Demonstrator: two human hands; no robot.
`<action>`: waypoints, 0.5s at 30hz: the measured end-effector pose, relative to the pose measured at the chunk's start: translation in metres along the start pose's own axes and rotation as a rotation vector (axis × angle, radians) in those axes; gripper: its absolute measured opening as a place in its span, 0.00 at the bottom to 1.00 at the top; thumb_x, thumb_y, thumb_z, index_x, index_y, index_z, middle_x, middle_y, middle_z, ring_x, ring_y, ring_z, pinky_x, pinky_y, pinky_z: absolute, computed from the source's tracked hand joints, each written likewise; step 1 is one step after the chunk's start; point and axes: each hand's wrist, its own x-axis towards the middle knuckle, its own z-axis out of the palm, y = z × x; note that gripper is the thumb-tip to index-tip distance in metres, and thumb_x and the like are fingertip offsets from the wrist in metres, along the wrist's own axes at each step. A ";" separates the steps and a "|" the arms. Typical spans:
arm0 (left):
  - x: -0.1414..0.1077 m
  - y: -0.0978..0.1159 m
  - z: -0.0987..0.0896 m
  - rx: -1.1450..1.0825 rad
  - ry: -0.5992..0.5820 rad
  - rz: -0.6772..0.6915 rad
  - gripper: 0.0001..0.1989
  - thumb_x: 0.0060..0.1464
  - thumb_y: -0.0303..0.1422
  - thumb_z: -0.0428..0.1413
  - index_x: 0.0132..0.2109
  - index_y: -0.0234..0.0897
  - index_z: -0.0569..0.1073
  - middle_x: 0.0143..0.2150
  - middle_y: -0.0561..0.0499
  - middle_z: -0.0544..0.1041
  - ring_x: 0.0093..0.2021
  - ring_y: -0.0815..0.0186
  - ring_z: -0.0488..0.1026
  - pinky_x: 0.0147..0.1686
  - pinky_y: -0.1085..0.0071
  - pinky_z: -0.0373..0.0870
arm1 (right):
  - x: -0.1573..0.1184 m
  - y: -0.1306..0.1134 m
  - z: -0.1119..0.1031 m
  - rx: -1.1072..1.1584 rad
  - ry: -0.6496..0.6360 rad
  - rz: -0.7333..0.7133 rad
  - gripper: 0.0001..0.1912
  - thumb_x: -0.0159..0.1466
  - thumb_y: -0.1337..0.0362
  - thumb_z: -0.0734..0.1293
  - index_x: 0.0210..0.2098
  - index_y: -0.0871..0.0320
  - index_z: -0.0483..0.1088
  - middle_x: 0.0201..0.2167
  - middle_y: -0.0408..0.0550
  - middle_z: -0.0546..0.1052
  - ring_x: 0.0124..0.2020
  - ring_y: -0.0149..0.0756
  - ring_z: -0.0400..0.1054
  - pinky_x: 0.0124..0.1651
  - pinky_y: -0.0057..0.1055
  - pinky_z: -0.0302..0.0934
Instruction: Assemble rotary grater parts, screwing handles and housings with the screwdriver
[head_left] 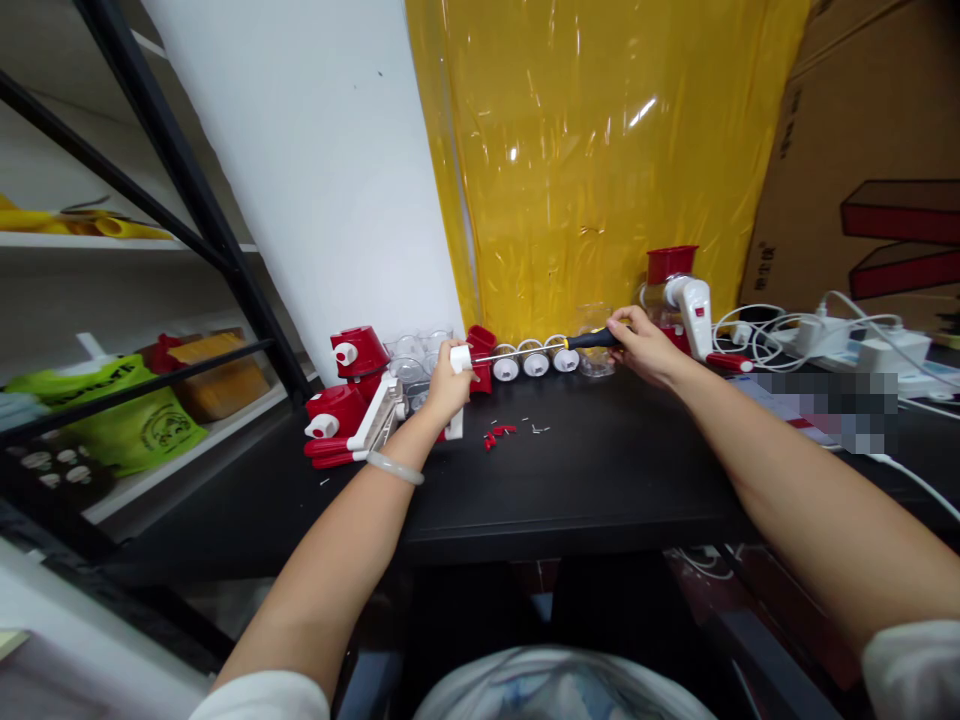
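Held a white part (460, 358) in the left hand (448, 385), with fingers bent shut around it. Gripped the dark handle end of the screwdriver (592, 339) in the right hand (641, 345), with thumb and fingers closed on it. Pointed the shaft leftward to the white part, well in from the front edge of the black table (585, 480). Could not tell whether the tip touched or entered the part. Had 3 jars (535, 364) in a row just behind the shaft, a red cup (481, 360) at the left end and a clear cup (598, 355) at the right. Saw red bits (499, 433) and small screws (540, 429) on the near side of the shaft. Had open room between the forearms, from those pieces to the front edge. Found less room at the left, with 2 red bodies (360, 355) and a white crank (379, 415) close by the left hand. Faced a yellow sheet (600, 180) behind the jars, a red-and-white grinder (694, 310) beyond the right hand, and white cables (765, 340) and a tablet (780, 400) farther right.
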 end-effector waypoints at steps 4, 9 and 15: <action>0.000 0.003 0.000 0.001 0.014 -0.056 0.30 0.41 0.20 0.55 0.53 0.42 0.63 0.27 0.59 0.68 0.19 0.75 0.62 0.18 0.78 0.62 | -0.003 -0.006 -0.002 0.063 -0.075 0.033 0.28 0.49 0.47 0.75 0.37 0.51 0.57 0.26 0.37 0.65 0.22 0.28 0.61 0.24 0.28 0.59; -0.001 0.004 0.000 0.002 0.017 -0.071 0.29 0.42 0.21 0.55 0.53 0.42 0.63 0.26 0.59 0.67 0.18 0.75 0.62 0.18 0.78 0.62 | -0.004 -0.011 -0.003 0.094 -0.088 0.079 0.28 0.48 0.51 0.77 0.36 0.51 0.58 0.29 0.39 0.65 0.25 0.29 0.62 0.27 0.30 0.62; 0.000 0.003 0.001 -0.029 0.019 -0.050 0.29 0.41 0.21 0.55 0.52 0.42 0.63 0.26 0.59 0.67 0.19 0.74 0.62 0.19 0.77 0.63 | -0.005 -0.011 -0.006 0.141 -0.098 0.087 0.29 0.46 0.58 0.78 0.38 0.50 0.57 0.31 0.39 0.67 0.29 0.30 0.65 0.30 0.29 0.64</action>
